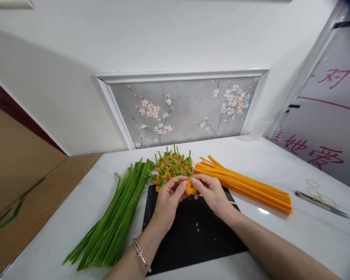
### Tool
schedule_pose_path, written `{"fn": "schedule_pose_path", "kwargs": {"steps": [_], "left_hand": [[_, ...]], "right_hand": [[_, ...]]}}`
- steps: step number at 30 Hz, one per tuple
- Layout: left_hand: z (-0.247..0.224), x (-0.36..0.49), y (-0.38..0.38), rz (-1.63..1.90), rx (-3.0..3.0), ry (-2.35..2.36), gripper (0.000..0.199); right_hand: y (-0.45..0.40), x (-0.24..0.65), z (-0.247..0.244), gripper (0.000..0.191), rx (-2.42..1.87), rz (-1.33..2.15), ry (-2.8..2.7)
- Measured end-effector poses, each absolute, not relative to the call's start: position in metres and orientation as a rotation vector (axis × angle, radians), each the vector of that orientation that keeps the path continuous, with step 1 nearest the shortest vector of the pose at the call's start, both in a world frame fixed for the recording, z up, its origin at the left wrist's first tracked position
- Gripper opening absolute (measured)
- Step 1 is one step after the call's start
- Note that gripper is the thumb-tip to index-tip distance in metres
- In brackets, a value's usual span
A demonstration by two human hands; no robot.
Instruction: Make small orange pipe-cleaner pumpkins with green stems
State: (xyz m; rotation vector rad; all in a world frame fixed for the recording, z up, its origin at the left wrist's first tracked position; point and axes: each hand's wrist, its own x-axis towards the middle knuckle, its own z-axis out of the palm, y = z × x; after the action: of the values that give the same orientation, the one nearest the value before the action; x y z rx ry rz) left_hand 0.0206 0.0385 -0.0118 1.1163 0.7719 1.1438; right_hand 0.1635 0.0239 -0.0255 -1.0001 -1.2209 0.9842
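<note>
Pinching a small orange coil (189,188) between fingertips over the black mat (189,233), the left hand (169,202) and right hand (211,194) work centred, with green stems (116,217), orange stems (245,182) and the finished pile (172,165) close around for easy reach.

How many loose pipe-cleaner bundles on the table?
2. A green bundle lies left of the black mat, beside the left hand; an orange bundle lies right of the right hand. None looks hidden.
</note>
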Motion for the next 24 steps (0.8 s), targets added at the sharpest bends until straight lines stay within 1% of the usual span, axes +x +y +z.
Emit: {"fn": "schedule_pose_path", "kwargs": {"steps": [6,10,15,18,21,24], "left_hand": [[-0.007,0.019,0.04,1.085,1.404,0.823,0.022],[-0.005,0.019,0.04,1.134,1.465,0.895,0.024],[-0.003,0.019,0.039,1.151,1.574,0.967,0.023],[0.0,0.017,0.04,1.126,1.593,0.949,0.02],[0.003,0.014,0.042,1.103,1.63,0.924,0.012],[0.006,0.012,0.043,1.088,1.641,0.924,0.009]], "right_hand": [[0.026,0.163,-0.027,0.027,-0.966,1.016,-1.164],[0.024,0.164,-0.027,0.026,-0.963,0.976,-1.269],[0.019,0.168,-0.025,0.019,-1.054,0.659,-1.513],[0.016,0.169,-0.019,0.015,-1.063,0.509,-1.601],[0.015,0.168,-0.015,0.016,-1.028,0.408,-1.66],[0.015,0.166,-0.015,0.02,-0.993,0.322,-1.721]]}}
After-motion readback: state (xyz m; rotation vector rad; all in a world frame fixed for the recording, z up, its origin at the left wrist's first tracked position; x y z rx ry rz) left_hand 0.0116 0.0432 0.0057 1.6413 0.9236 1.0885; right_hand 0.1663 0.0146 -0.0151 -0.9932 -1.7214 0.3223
